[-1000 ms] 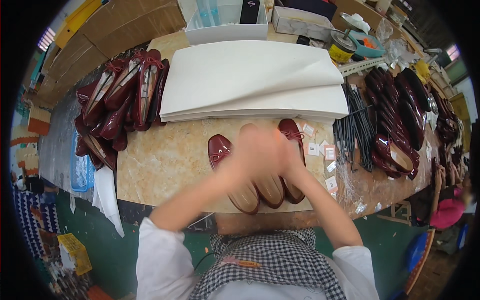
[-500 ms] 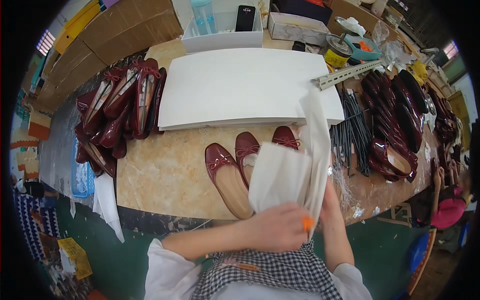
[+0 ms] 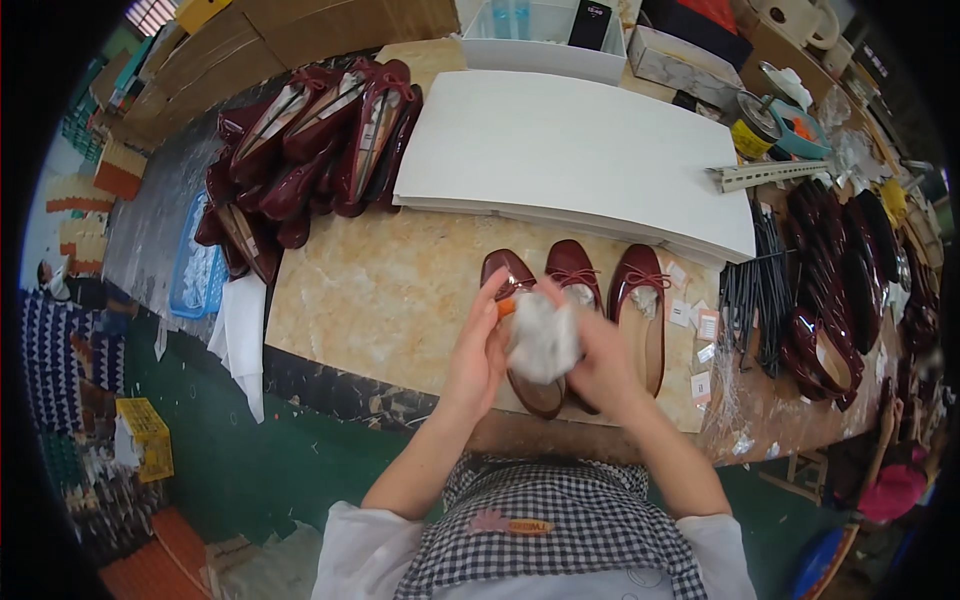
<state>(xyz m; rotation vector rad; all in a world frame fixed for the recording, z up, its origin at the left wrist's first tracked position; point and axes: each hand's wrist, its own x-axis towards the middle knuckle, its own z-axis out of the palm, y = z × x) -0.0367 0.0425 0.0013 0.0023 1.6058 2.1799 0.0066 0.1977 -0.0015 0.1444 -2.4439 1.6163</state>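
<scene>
Between my two hands is a crumpled ball of whitish tissue paper (image 3: pixel 543 342), blurred by motion. My left hand (image 3: pixel 478 352) cups it from the left, with an orange band or cover (image 3: pixel 507 307) on one digit. From the right, my right hand (image 3: pixel 602 362) presses against the paper; its fingers are smeared. Below and behind the hands, three glossy dark red ballet flats with bows lie in a row, toes away from me: a left shoe (image 3: pixel 506 270), partly hidden, a middle shoe (image 3: pixel 571 262) and a right shoe (image 3: pixel 640 272). Crumpled paper shows in the toes of the middle and right ones.
A stack of white paper sheets (image 3: pixel 580 150) lies behind the shoes. Piled dark red flats (image 3: pixel 300 150) stand at left, and more shoes (image 3: pixel 825 300) at right beside a bundle of thin dark rods (image 3: pixel 755 295). A metal rail (image 3: pixel 770 176) rests across the stack's right corner.
The loose tissue sheet is now crumpled into a ball, and both hands have come together around it over the shoes. The view has shifted, uncovering more of the right shoe.
</scene>
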